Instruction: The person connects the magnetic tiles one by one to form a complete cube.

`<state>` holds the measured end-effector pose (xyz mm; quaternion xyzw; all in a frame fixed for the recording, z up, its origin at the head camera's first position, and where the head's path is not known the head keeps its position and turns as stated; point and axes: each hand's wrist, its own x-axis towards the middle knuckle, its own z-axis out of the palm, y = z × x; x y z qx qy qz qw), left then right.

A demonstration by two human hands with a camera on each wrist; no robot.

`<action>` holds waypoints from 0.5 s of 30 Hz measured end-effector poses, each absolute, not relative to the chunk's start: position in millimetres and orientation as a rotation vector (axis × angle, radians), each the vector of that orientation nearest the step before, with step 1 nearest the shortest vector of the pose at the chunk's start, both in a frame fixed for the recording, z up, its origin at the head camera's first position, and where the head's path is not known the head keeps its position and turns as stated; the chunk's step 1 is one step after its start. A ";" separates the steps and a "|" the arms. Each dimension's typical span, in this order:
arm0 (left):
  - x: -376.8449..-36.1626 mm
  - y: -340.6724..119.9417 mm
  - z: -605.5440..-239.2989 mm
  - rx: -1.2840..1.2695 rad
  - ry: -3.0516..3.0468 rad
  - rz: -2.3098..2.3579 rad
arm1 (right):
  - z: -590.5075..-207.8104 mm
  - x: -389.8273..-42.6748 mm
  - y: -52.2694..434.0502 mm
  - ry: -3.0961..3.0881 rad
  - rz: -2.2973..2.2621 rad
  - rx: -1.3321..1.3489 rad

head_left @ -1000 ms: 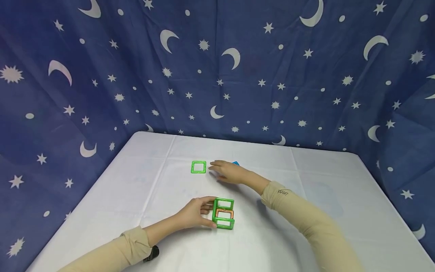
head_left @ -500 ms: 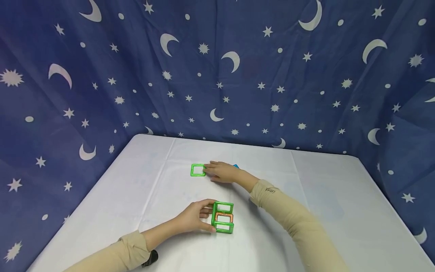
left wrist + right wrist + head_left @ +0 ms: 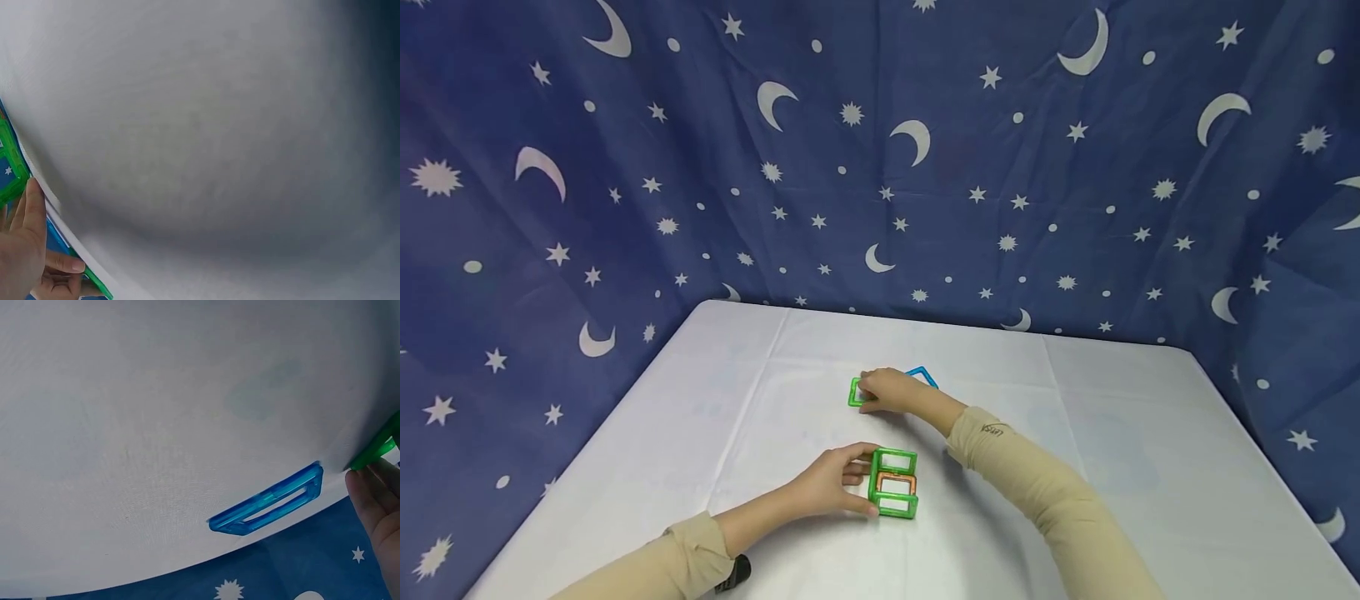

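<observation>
My left hand (image 3: 823,485) holds the left side of a small block of joined magnetic tiles (image 3: 897,497), thumb at the near end and index finger at the far end. Its square frames are green, with an orange one between them. Farther up the table, my right hand (image 3: 891,390) grips a green square magnetic tile (image 3: 853,393), whose right part is hidden behind the fingers. In the right wrist view the same green tile (image 3: 375,450) stands tilted at the fingertips. Just behind that hand lies a blue magnetic tile (image 3: 269,497), partly covered in the head view.
A white cloth covers the table (image 3: 760,417). Behind and at both sides hangs a dark blue curtain (image 3: 955,183) with moons and stars. A small black object (image 3: 739,573) shows beside the left sleeve.
My right hand has reached the green square tile, taken hold of it and drawn it to the right. More of the blue tile shows. My left hand stays on the block.
</observation>
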<state>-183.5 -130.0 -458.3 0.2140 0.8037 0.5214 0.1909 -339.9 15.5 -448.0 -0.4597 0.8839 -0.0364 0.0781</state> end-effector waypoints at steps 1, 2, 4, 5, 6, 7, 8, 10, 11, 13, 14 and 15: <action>-184.3 -129.3 -458.2 0.605 2.259 1.463 | -447.4 -339.5 16.2 2.659 -0.116 -1.370; -185.1 -128.8 -458.3 0.608 2.263 1.460 | -446.5 -339.1 16.9 2.671 -0.124 -1.366; -186.1 -128.4 -458.2 0.611 2.272 1.453 | -445.4 -338.5 17.8 2.683 -0.150 -1.368; -186.3 -128.4 -458.2 0.612 2.276 1.449 | -445.1 -338.3 18.2 2.683 -0.156 -1.369; -186.2 -128.6 -458.1 0.611 2.278 1.449 | -444.6 -338.0 18.4 2.679 -0.161 -1.374; -185.9 -128.9 -458.0 0.609 2.279 1.449 | -444.6 -337.7 18.7 2.674 -0.166 -1.378; -185.5 -129.2 -458.0 0.605 2.281 1.449 | -444.7 -337.3 18.9 2.669 -0.171 -1.379; -184.4 -129.4 -457.5 0.596 2.276 1.454 | -444.6 -336.1 19.8 2.660 -0.197 -1.358; -183.9 -129.3 -457.0 0.592 2.271 1.458 | -444.4 -335.5 20.4 2.660 -0.200 -1.337; -183.3 -128.6 -456.2 0.586 2.262 1.461 | -443.2 -333.8 22.3 2.665 -0.219 -1.291; -183.3 -128.1 -455.7 0.582 2.258 1.462 | -442.5 -333.2 23.4 2.667 -0.231 -1.271; -183.5 -127.8 -455.5 0.581 2.255 1.460 | -441.7 -332.6 24.5 2.670 -0.248 -1.248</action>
